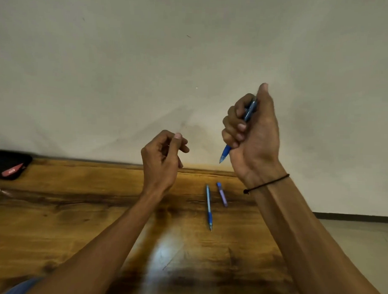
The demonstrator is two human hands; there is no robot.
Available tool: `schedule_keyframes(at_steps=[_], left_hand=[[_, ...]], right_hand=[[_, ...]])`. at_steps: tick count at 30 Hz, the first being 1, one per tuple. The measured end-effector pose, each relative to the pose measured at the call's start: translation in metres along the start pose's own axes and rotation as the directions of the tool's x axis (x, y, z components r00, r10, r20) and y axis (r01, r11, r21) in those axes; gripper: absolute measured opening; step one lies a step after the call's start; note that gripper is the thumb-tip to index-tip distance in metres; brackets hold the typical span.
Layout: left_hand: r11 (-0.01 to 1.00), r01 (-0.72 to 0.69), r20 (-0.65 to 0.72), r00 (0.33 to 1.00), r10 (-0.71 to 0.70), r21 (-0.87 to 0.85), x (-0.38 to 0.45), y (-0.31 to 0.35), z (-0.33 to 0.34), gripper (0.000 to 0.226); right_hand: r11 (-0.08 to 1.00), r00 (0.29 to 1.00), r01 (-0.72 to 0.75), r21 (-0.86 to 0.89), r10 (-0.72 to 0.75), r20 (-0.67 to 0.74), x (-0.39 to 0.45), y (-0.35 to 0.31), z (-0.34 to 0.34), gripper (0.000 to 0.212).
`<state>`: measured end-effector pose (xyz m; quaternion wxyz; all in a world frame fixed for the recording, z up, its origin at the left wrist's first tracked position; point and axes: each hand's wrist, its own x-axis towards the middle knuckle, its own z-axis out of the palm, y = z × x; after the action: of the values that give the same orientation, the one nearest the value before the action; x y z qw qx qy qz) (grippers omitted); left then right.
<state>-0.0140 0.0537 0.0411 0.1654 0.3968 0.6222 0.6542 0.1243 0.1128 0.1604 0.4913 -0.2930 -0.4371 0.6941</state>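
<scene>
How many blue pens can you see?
2. One pen is gripped in the right hand, tip down. Another pen lies on the wooden table. The short purple piece beside it may be a pen part; I cannot tell.

Layout as I see it from my station. My right hand is raised before the wall with a pen in it. My left hand is to its left and lower, above the far edge of the table. On the table, between my forearms, lies a second pen. A shorter pen lies just beside it, to its right and farther back. A pouch sits at the table's far left. The floor lies right of the table.
</scene>
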Motion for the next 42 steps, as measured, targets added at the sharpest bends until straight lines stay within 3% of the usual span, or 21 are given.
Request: schedule_keyframes(at_steps=[6, 13, 42], left_hand=[[0.997, -0.064, -0.013, 0.998, 0.064, -0.041, 0.004, 0.010, 0.000, 0.030], [0.992, -0.126, -0.011, 0.992, 0.125, -0.020, 0.003, 0.020, -0.002, 0.032], [0.993, -0.119, -0.004, 0.993, 0.119, 0.002, 0.004, 0.021, -0.002, 0.032]], right_hand=[[0.992, 0.998, 0.047, 0.114, -0.053, 0.046, 0.000, -0.034, 0.009, 0.052], [0.995, 0.993, 0.021, 0.096, -0.032, 0.111, -0.006, -0.038, 0.023, 0.056], [0.995, 0.995, -0.037, 0.090, 0.029, 0.097, -0.009, -0.052, 0.026, 0.057]])
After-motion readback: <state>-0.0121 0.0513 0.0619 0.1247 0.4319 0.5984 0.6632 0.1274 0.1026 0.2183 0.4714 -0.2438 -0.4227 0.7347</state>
